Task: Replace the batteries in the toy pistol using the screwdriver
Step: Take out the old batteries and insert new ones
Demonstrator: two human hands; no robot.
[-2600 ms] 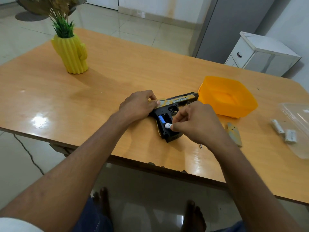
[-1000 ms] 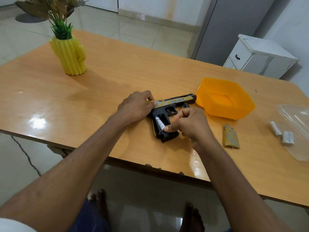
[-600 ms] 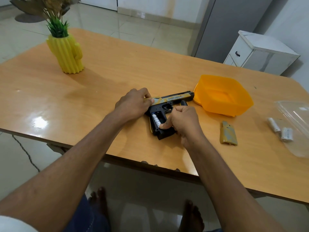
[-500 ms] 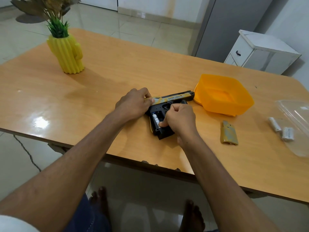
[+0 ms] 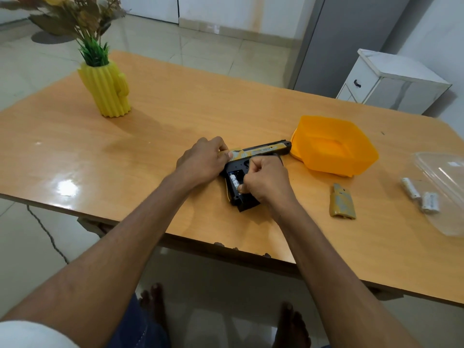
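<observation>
Right hand (image 5: 266,180), curled, has moved from feeding to pressing the white battery (image 5: 234,182) into the toy pistol (image 5: 253,156) grip; left hand (image 5: 203,163) grips the slide: seating nearly done.

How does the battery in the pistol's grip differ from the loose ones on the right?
The battery in the grip sits seated in the toy pistol, with the right hand pressing it; the loose batteries lie untouched on the table beside a clear lid. All look white and cylindrical.

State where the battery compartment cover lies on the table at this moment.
In the head view the cover lies flat on the table, right of the right hand, below the orange bowl.
</observation>
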